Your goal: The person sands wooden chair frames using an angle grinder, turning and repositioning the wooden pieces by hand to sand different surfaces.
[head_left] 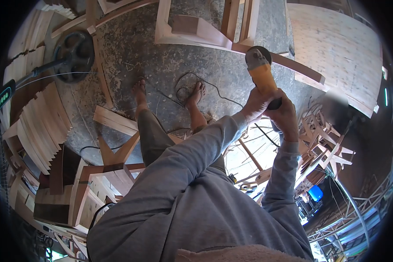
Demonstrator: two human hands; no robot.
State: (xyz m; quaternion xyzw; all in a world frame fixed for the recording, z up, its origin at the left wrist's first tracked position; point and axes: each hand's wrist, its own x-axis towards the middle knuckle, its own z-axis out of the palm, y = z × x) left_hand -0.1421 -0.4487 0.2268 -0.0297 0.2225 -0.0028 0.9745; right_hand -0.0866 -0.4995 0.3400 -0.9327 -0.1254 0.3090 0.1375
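A yellow angle grinder (263, 77) with a grey head and a dark round disc points away from me. My left hand (258, 104) is closed around the lower part of its body. Close beside it, my right hand (286, 117) wraps the dark rear end. The disc overlaps the curved rail (288, 65) of a wooden frame; whether it touches the wood, I cannot tell. A pale angled wooden block (198, 31) forms part of the same frame, left of the disc. The fingers partly hide the grinder's handle.
A black cord (220, 97) loops over the concrete floor (122, 52) near my feet. Stacked curved wooden pieces (41, 126) and a dark wheel-shaped base (74, 56) stand left. A large plywood sheet (334, 48) lies right, above a heap of wooden offcuts (321, 142).
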